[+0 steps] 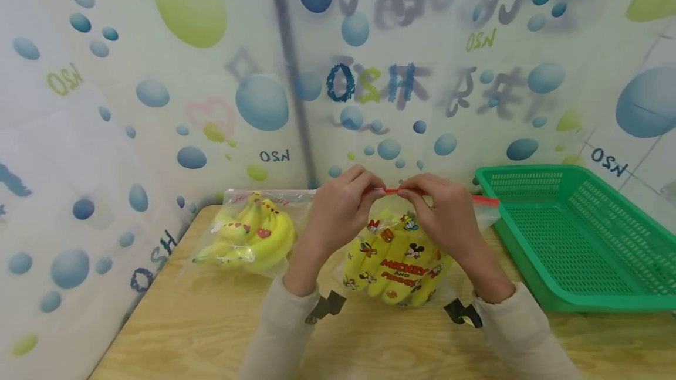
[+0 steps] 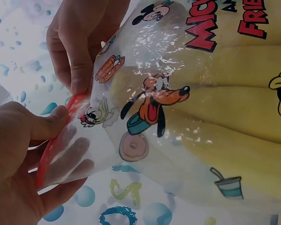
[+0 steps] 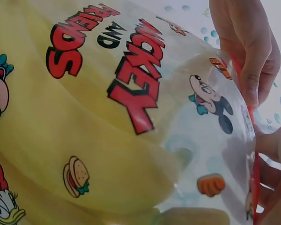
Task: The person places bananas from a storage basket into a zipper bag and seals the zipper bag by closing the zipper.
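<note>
A clear zip bag printed with cartoon figures hangs upright from both hands, with yellow bananas inside. Along its top runs a red zip strip. My left hand pinches the strip near the middle between thumb and fingers. Close beside it, my right hand pinches the same strip. In the left wrist view the left thumb lies on the red strip, and fingers show through the plastic behind it. The right wrist view shows the bag bulging round the bananas.
To the left on the wooden table lies another clear bag with a bunch of bananas inside. A green plastic basket stands at the right. Behind the table hangs a sheet patterned with blue and green drops.
</note>
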`<state>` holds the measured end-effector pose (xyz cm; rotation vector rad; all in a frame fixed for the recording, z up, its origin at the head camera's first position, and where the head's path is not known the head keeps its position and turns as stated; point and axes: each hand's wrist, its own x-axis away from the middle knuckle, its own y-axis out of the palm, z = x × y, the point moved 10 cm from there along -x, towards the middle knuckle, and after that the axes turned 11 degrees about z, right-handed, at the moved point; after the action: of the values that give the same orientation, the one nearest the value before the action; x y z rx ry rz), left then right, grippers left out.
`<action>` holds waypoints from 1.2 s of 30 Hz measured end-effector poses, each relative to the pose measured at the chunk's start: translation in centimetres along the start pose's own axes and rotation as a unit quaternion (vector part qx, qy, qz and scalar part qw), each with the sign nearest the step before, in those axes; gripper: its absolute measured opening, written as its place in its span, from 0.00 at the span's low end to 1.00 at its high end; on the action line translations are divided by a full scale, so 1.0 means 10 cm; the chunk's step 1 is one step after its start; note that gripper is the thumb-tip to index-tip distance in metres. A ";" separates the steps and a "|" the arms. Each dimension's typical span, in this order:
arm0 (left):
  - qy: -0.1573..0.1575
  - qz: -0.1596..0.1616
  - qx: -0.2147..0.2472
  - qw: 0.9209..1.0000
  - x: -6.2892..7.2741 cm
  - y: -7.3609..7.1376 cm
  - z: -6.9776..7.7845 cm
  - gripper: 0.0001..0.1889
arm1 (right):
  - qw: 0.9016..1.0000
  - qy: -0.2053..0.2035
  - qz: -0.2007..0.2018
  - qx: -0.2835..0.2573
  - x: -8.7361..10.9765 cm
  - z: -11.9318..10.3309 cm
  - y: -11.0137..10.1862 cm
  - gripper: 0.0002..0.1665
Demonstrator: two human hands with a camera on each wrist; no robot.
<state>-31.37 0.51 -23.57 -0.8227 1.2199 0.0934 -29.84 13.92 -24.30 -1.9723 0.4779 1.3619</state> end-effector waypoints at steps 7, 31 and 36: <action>0.000 0.002 -0.013 1.000 0.01 -0.04 0.00 0.05 | 1.000 -0.001 0.011 0.000 -0.02 0.00 -0.02 0.03; -0.018 0.001 -0.003 1.000 0.14 -0.28 -0.21 0.03 | 1.000 0.019 -0.009 -0.012 0.00 0.09 0.00 0.03; -0.031 0.006 -0.004 0.999 0.14 -0.33 -0.27 0.03 | 1.000 0.023 -0.009 -0.019 -0.01 0.08 0.01 0.03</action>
<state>-31.37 -3.93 -23.39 -0.8133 1.1668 0.1327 -30.45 14.38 -24.39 -2.0370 0.4582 1.3269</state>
